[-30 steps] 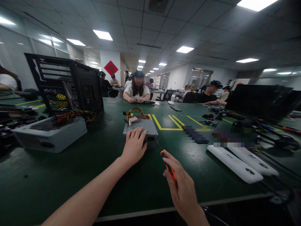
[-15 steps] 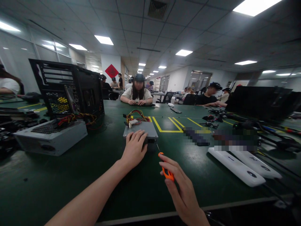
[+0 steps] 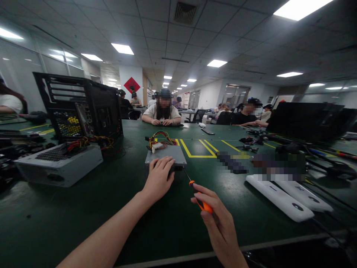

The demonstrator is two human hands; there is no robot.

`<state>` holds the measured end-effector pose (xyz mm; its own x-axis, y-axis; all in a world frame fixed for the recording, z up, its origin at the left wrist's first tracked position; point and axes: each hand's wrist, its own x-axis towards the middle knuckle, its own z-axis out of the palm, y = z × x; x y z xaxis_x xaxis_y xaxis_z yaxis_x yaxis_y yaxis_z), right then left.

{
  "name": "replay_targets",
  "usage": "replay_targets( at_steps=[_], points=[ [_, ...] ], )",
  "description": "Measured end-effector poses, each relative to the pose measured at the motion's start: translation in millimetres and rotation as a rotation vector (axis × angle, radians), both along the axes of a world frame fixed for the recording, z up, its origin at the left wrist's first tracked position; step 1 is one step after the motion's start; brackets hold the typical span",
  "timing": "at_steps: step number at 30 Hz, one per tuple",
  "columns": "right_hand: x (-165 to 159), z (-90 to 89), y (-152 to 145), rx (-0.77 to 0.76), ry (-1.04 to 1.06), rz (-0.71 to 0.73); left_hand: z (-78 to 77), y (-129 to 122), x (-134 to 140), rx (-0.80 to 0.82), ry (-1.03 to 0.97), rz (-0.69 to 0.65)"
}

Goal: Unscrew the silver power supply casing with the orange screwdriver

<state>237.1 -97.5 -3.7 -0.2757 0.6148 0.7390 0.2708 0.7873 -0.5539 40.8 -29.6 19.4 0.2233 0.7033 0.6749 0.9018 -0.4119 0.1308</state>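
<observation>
A grey computer power supply (image 3: 178, 153) lies on the green table in front of me, a bundle of coloured wires with a white connector (image 3: 157, 147) at its far side. My left hand (image 3: 160, 176) grips it, fingers over the top and thumb down the near face, covering part of that face. Between the fingers and thumb of my right hand (image 3: 216, 212) is an orange and black screwdriver (image 3: 205, 206). Its thin shaft points up and left at the power supply's near right corner; whether the tip touches a screw there I cannot tell.
To the left stand a second power supply (image 3: 61, 165) and an open black computer case (image 3: 83, 104). White devices (image 3: 279, 199) with cables lie on the right, by a blurred-out dark object (image 3: 231, 162). A dark monitor (image 3: 304, 121) is beyond. Across the table sits a person (image 3: 161, 111).
My right hand has shifted slightly right, and the screwdriver's handle has turned and tilted a little in its fingers. My left hand stays on the power supply.
</observation>
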Motion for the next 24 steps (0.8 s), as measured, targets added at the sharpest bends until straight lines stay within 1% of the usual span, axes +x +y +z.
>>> replay_targets(
  at_steps=[5, 7, 13, 16, 20, 24],
  points=[
    [-0.7, 4.1, -4.5, -0.017, -0.005, -0.005, -0.2, 0.2, 0.4, 0.003, -0.004, -0.005],
    [-1.1, 3.8, -4.7, 0.007, -0.021, -0.028, -0.1, 0.2, 0.4, 0.007, -0.004, -0.002],
    [-4.1, 1.0, -2.3, 0.233, -0.086, -0.144, -0.1, -0.3, 1.3, 0.007, -0.041, -0.008],
    [-5.7, -0.1, -2.0, 0.287, -0.091, -0.224, 0.5, -1.9, 2.6, 0.001, -0.066, -0.003],
    [-5.7, -2.6, -0.8, 0.273, -0.106, -0.320, 0.6, -4.9, 5.2, 0.001, 0.005, -0.023],
    [-6.1, -4.2, 0.5, 0.198, -0.077, -0.365, -1.8, -6.1, 7.3, 0.020, 0.057, -0.028]
  ],
)
